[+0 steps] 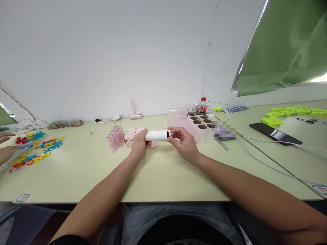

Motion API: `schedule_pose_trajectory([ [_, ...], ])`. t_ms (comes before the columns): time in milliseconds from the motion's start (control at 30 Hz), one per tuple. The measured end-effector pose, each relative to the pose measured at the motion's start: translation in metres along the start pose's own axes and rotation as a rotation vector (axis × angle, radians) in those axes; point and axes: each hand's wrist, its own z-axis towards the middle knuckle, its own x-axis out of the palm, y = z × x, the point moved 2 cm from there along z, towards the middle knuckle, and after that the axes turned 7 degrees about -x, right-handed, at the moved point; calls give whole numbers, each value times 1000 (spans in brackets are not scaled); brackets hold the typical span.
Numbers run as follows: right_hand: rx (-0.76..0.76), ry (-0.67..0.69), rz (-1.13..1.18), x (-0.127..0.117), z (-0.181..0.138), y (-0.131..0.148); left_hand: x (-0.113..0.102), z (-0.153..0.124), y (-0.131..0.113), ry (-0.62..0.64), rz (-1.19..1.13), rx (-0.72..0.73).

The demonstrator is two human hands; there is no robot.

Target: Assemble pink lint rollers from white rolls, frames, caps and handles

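My left hand (139,144) is wrapped round the left part of a white roll (157,135), held lying sideways above the table. My right hand (182,141) pinches the roll's right end, where a thin pale ring shows at the fingertips. Behind my hands lie pink handle pieces (134,132) and a cluster of clear pink tubes (115,136). To the right stand several upright brown-cored rolls (201,121) next to a clear pink bag (180,124).
Another person's hands (5,149) work at the far left among red, blue and yellow plastic pieces (38,149). A black phone (275,133) and white cables (268,156) lie at the right, neon yellow parts (291,114) beyond. A red-capped bottle (202,105) stands by the wall.
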Motion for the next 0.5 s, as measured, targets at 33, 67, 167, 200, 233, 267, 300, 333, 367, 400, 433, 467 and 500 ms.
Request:
schedule_pose_trajectory([
  [33,-8,2,-9,0,0,1,0,0,0,-2,-3,2],
  [67,-15,2,-19,0,0,1,0,1,0,-7,-7,5],
  [167,-30,6,-49,-1,0,3,-1,1,1,-23,-23,10],
  [200,-30,9,-57,-1,0,4,-1,1,1,-23,-27,8],
  [233,-31,12,-62,-1,1,4,-1,1,1,-22,-27,5],
  [267,-33,14,-65,-1,1,4,-1,0,1,-20,-22,3],
  [300,-38,14,-67,-1,1,4,0,0,0,-18,-15,3],
  [333,-45,11,-69,-1,1,3,0,0,0,-17,-7,5],
  [367,-54,6,-71,-1,2,3,0,-1,0,-16,1,7],
  [400,-62,2,-72,-1,2,2,0,-1,0,-14,8,11],
  [433,-66,0,-74,-1,2,2,0,-2,0,-10,14,15],
  [467,-66,1,-76,-1,2,1,1,-2,-1,-5,18,19],
  [500,-64,3,-75,-1,2,1,1,-3,-1,0,21,22],
])
